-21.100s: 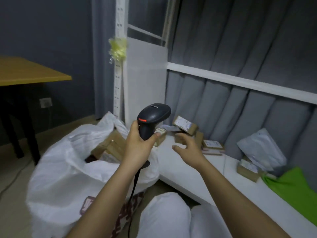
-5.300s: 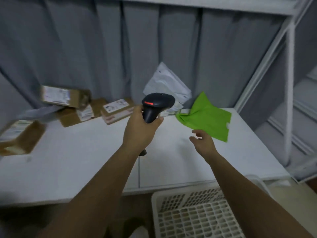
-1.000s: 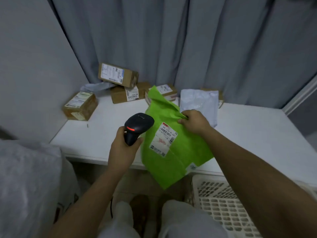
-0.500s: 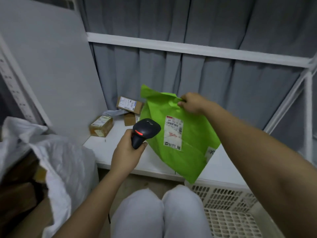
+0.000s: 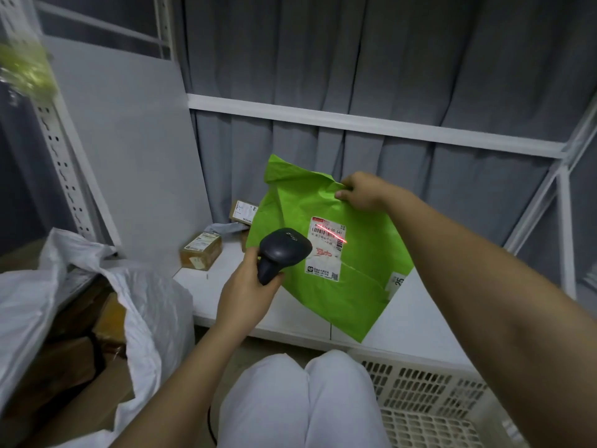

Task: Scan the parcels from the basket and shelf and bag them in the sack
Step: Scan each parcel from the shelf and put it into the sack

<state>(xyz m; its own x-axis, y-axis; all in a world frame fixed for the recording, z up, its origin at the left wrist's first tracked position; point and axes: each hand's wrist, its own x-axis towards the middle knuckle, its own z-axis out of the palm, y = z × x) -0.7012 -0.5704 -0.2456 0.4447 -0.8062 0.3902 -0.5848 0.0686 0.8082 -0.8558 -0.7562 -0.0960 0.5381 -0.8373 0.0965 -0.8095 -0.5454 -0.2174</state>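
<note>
My right hand (image 5: 363,190) pinches the top edge of a green mailer parcel (image 5: 361,286) and holds it up over the white shelf (image 5: 232,276). A red scan line crosses its white label (image 5: 326,250). My left hand (image 5: 245,292) grips a black barcode scanner (image 5: 282,252), pointed at that label from the left. At the lower left the white sack (image 5: 151,312) stands open with brown boxes inside. The white plastic basket (image 5: 426,396) sits at the lower right below the shelf.
Two cardboard parcels (image 5: 201,255) (image 5: 244,212) and a grey mailer (image 5: 226,227) lie at the shelf's back left. A grey panel (image 5: 129,163) leans against the left upright. Grey curtains hang behind. My knees (image 5: 303,399) in white trousers are below.
The scanner's red line now falls on the green parcel's label. My left hand brought the scanner closer to it, and my view shifted slightly right.
</note>
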